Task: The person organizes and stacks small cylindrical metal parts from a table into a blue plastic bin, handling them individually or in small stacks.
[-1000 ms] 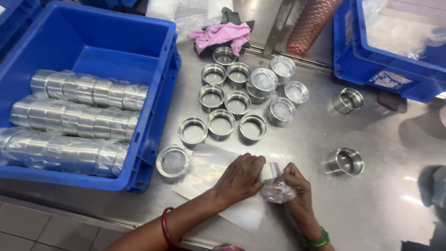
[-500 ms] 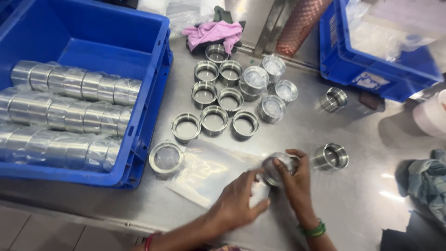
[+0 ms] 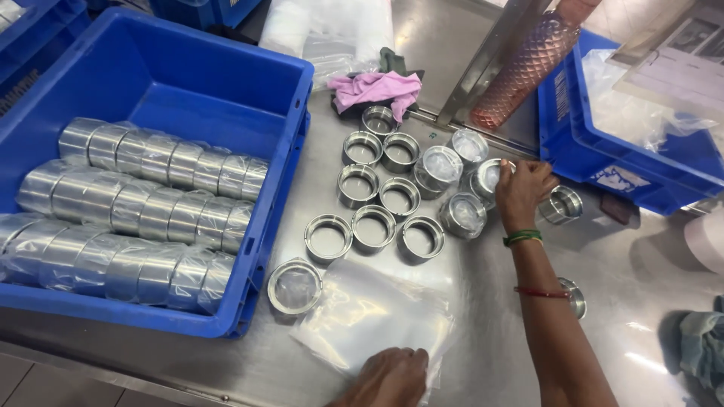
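My right hand point(image 3: 520, 192) reaches across the steel table, its fingers curled on a plastic-wrapped metal ring point(image 3: 485, 177) among other wrapped rings point(image 3: 441, 167). At the bottom edge my left hand point(image 3: 392, 377) rests on the near corner of a pile of clear plastic bags point(image 3: 369, 309), holding nothing. Several bare metal rings point(image 3: 375, 226) stand in rows left of my right hand. One wrapped ring point(image 3: 294, 286) lies beside the bags.
A big blue crate point(image 3: 286, 188) on the left holds rows of wrapped rings point(image 3: 151, 218). Another blue crate point(image 3: 573, 151) stands at the right. A pink cloth point(image 3: 375, 87) and a pink bottle point(image 3: 528, 68) are at the back. Single bare rings point(image 3: 562, 203) lie near my right arm.
Both hands were together on a wrapped ring near the table front. My right hand has carried it back to the wrapped group; my left hand dropped onto the bags.
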